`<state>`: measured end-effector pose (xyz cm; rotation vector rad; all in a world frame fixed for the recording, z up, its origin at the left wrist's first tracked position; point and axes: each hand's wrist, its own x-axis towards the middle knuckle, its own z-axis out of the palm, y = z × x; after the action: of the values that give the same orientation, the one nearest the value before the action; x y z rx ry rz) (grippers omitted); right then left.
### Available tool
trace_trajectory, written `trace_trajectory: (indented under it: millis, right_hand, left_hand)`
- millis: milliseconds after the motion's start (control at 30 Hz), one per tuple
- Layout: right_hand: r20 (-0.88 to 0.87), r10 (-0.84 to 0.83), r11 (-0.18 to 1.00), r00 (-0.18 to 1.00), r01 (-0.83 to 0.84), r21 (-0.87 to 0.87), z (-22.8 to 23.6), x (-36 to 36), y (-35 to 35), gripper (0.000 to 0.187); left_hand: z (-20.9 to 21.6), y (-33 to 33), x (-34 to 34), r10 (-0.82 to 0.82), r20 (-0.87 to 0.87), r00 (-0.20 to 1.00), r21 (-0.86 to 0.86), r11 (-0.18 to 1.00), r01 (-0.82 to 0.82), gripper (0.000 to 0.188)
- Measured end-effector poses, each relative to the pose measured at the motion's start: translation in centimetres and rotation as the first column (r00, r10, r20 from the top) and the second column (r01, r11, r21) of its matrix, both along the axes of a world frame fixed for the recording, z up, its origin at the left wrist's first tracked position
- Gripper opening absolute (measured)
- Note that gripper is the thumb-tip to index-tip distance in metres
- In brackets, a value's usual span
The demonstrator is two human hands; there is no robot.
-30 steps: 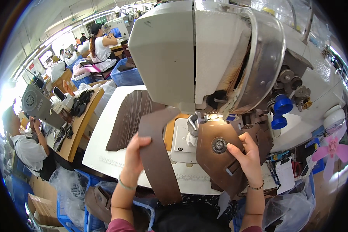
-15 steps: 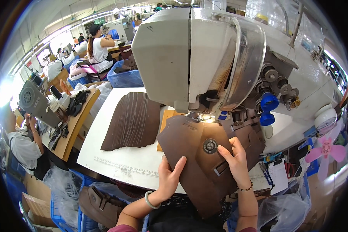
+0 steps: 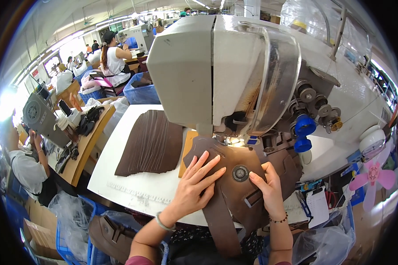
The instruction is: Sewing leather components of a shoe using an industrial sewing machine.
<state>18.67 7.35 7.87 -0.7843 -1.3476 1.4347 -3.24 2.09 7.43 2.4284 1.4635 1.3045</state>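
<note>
- Left hand (image 3: 198,181): now flat, fingers spread, pressing the brown leather panel with a round metal fitting (image 3: 234,185). A second ago it held a long strap clear of the machine; half a second ago it was coming onto the panel.
- Right hand (image 3: 266,187): fingers spread, still steadying the panel's right side beside the fitting.
- Panel sits on the white counter (image 3: 132,190), top edge under the lit needle area; judged lined up for stitching.
- Grey industrial sewing machine head (image 3: 221,70) looms behind.
- Stack of dark brown leather pieces (image 3: 150,145) unmoved, left.
</note>
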Motion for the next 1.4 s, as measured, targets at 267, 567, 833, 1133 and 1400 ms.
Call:
trace_trajectory:
  millis: [267, 567, 833, 1133, 1400]
  right_hand:
    - [0.110, 0.031, 0.999, 0.993, -0.035, 0.030, 1.5, 0.8, 0.7, 0.026]
    - [0.465, -0.119, 0.987, 0.877, 0.055, 0.148, 3.2, 1.5, 1.8, 0.024]
    - [0.343, -0.154, 0.967, 0.926, 0.070, 0.245, 0.8, 0.8, 2.2, 0.020]
    - [0.291, -0.129, 0.978, 0.948, 0.073, 0.195, 0.9, 1.2, 1.9, 0.024]
    - [0.256, -0.067, 0.986, 0.964, 0.024, 0.166, 0.7, 1.3, 2.1, 0.033]
  left_hand:
    - [4.8, -0.1, -2.8, -0.151, -0.681, 0.717, -0.208, 0.978, 0.007, 0.078]
    - [3.1, 1.7, -2.7, -0.015, -0.610, 0.793, 0.211, 0.960, 0.181, 0.047]
    - [2.5, 0.3, -1.1, 0.075, -0.495, 0.866, 0.219, 0.975, 0.041, 0.050]
    - [2.7, 1.2, -1.4, -0.089, -0.489, 0.868, 0.138, 0.974, 0.178, 0.051]
    - [2.8, 1.0, -1.2, -0.055, -0.489, 0.870, 0.167, 0.974, 0.155, 0.049]
